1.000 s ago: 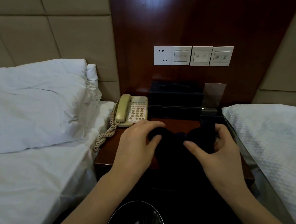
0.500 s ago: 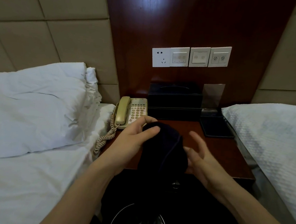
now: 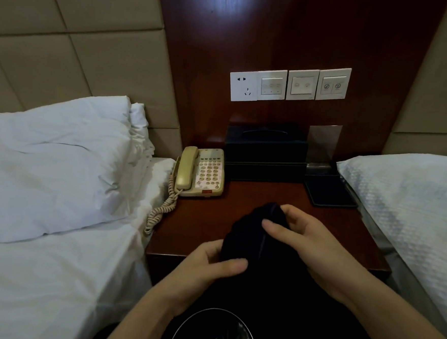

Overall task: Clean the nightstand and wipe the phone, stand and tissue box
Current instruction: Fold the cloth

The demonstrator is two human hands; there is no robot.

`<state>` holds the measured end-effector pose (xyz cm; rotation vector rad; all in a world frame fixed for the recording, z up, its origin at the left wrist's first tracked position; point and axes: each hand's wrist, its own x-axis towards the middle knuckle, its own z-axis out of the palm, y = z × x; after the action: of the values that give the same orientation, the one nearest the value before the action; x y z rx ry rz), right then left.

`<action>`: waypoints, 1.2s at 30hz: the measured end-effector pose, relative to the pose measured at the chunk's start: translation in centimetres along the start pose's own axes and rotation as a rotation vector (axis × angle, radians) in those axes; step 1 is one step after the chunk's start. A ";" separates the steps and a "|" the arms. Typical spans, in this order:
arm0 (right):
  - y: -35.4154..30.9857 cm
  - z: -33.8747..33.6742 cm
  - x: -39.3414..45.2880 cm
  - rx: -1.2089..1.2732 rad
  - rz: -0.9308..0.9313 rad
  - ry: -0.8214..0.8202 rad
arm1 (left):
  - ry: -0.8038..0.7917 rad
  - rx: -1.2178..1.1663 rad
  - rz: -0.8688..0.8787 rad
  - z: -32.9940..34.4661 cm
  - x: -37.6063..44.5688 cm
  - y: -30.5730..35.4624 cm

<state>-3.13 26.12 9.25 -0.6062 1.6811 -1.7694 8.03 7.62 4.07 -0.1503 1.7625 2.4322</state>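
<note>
From my feed, the biggest shapes are the two beds: on the left, a rumpled white pillow (image 3: 51, 162) of smooth cotton over a flat sheet; on the right, a pillow with a waffle-textured cover (image 3: 410, 209). Behind them I see padded beige wall panels (image 3: 75, 34) and a glossy dark red wood board carrying a row of square white switch plates (image 3: 289, 84).

Between the beds sits the nightstand (image 3: 203, 221), a polished reddish wood top. At its back stands the tissue box (image 3: 266, 151), a dark rectangular case with an oval slot on top. To its left lies the cream plastic phone (image 3: 201, 171), its coiled cord hanging off the left edge. To the right of the box I see the stand (image 3: 324, 142), a clear upright sheet on a flat dark base.

Over the front edge of the nightstand, both hands hold a dark, soft cloth (image 3: 252, 237), bunched. My left hand (image 3: 204, 271) pinches its lower edge with thumb over fingers; my right hand (image 3: 310, 241) grips its upper part, fingers curled round the fabric.

Below, I can see the round rim of a bin (image 3: 179, 333).
</note>
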 end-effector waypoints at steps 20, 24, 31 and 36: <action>4.2 -3.1 -1.5 0.392 0.165 -0.304 | 0.273 -0.009 0.159 2.1 -0.5 -1.3; 5.5 -2.0 -2.1 0.259 0.187 -0.179 | 0.316 -0.039 0.131 2.0 -0.6 -2.0; 6.3 -1.4 -2.6 0.209 0.105 0.113 | 0.335 0.027 0.154 1.4 -0.4 -2.7; 3.4 -1.3 -3.6 -0.039 -0.327 0.092 | 0.330 -0.057 0.280 1.0 -0.3 -0.4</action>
<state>-1.08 29.60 6.09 -0.8706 1.7601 -2.0209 8.40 8.65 4.00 -0.3513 1.9612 2.7917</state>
